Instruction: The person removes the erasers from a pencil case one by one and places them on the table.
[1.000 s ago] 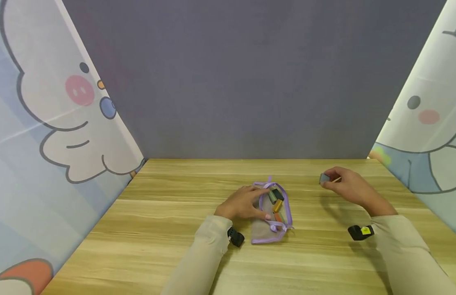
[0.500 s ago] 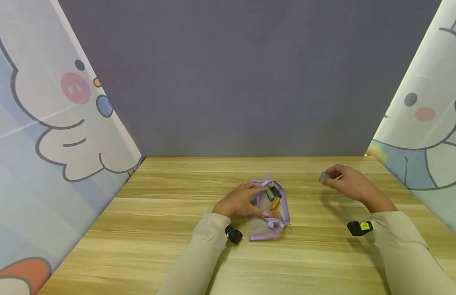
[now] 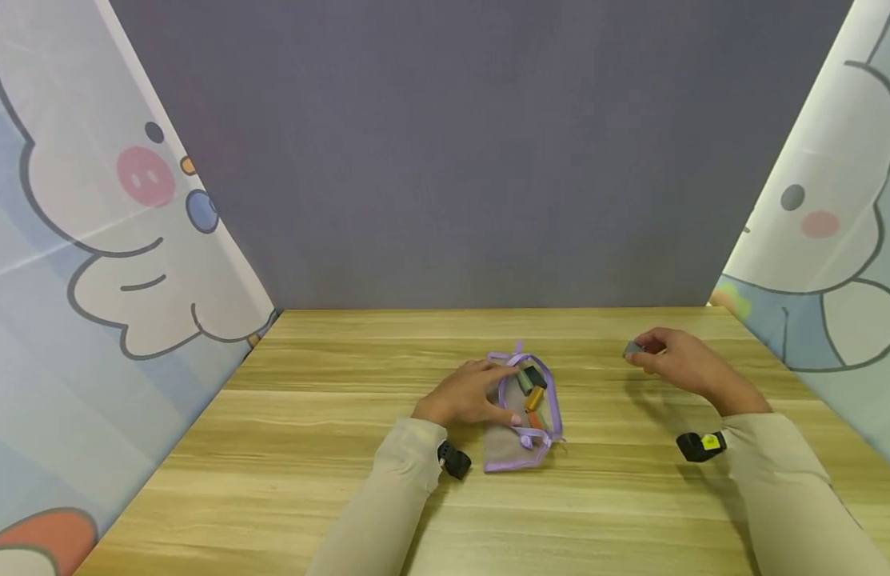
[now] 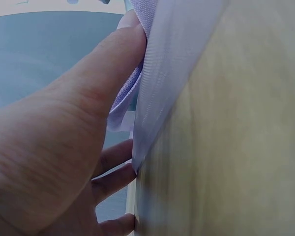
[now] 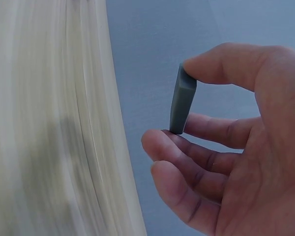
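Note:
My left hand [image 3: 466, 394] lies across a see-through mesh pouch [image 3: 555, 404] with purple trim, thumb and fingers spread at its opening. In the left wrist view the thumb [image 4: 123, 44] rests against the purple edging of the pouch [image 4: 162, 69]. Inside the pouch lie several small blocks, among them a green block [image 3: 524, 382], a black block [image 3: 536, 377], a yellow-orange block [image 3: 534, 399] and a red-orange block [image 3: 534, 420]. Off to the right, my right hand [image 3: 680, 362] pinches a flat grey-green block [image 5: 183, 103] between thumb and fingers, raised over the table.
The wood-grain table [image 3: 293, 448] meets a dark grey panel [image 3: 445, 160] at the back. Cartoon-printed sheets stand on the left [image 3: 70, 320] and right [image 3: 833, 240]. A black wrist camera [image 3: 454, 461] sits below the left hand, another black wrist camera [image 3: 700, 447] below the right.
The block in my right hand has tilted, so less of its broad face shows. Both hands stay nearly in place, and the head view has shifted slightly.

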A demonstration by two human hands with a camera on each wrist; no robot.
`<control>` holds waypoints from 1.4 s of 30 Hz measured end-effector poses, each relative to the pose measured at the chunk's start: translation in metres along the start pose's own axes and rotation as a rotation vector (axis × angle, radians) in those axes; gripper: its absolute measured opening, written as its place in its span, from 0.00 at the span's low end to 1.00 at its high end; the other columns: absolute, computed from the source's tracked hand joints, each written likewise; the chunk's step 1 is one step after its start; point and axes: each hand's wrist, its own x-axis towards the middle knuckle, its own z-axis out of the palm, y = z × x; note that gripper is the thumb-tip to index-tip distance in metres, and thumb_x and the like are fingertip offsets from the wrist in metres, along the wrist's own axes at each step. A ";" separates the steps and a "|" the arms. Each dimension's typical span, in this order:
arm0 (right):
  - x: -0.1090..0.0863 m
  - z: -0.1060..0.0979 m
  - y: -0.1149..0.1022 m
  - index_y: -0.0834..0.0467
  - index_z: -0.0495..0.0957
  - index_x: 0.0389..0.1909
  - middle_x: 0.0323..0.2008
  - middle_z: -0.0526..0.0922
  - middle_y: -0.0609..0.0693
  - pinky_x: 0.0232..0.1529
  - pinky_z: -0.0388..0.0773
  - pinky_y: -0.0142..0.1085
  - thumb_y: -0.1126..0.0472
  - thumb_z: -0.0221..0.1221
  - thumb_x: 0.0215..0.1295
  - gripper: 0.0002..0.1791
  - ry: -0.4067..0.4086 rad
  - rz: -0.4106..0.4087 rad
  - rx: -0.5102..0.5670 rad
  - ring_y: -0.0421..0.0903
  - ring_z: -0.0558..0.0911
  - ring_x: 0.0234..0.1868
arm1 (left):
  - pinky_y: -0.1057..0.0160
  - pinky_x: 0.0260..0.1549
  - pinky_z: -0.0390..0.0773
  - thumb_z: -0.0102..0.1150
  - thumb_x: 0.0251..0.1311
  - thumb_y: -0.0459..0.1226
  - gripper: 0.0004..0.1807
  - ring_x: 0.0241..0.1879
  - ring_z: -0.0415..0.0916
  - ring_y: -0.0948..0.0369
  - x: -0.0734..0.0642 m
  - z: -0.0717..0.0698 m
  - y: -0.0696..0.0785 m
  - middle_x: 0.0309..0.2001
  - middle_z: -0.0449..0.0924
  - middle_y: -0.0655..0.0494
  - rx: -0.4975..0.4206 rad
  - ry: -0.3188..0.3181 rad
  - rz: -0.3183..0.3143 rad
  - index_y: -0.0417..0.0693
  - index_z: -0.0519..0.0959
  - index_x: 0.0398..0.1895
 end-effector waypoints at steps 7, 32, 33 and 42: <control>0.000 -0.006 0.004 0.76 0.70 0.60 0.48 0.81 0.67 0.37 0.83 0.45 0.49 0.56 0.74 0.32 -0.008 0.006 -0.014 0.56 0.85 0.41 | 0.49 0.73 0.53 0.66 0.53 0.66 0.49 0.75 0.52 0.50 0.006 -0.001 0.000 0.75 0.60 0.57 0.007 0.005 0.004 0.66 0.60 0.78; 0.000 -0.007 0.012 0.71 0.76 0.58 0.48 0.84 0.64 0.41 0.82 0.49 0.41 0.54 0.74 0.34 -0.083 0.101 -0.064 0.55 0.85 0.43 | 0.49 0.72 0.54 0.65 0.54 0.66 0.49 0.76 0.51 0.50 0.003 -0.004 0.000 0.76 0.58 0.55 -0.004 0.006 0.017 0.65 0.60 0.78; 0.000 -0.007 0.013 0.70 0.76 0.57 0.47 0.84 0.63 0.40 0.82 0.48 0.41 0.54 0.74 0.33 -0.084 0.103 -0.067 0.54 0.85 0.42 | 0.49 0.72 0.54 0.65 0.54 0.66 0.49 0.76 0.51 0.50 0.003 -0.004 0.000 0.76 0.58 0.55 -0.003 0.008 0.018 0.65 0.60 0.78; -0.002 -0.001 0.017 0.66 0.78 0.46 0.36 0.83 0.54 0.33 0.76 0.40 0.41 0.53 0.74 0.28 -0.097 0.124 -0.088 0.48 0.81 0.36 | 0.48 0.72 0.55 0.65 0.54 0.67 0.49 0.75 0.52 0.49 0.000 -0.001 -0.004 0.76 0.58 0.54 -0.002 0.000 0.012 0.67 0.60 0.78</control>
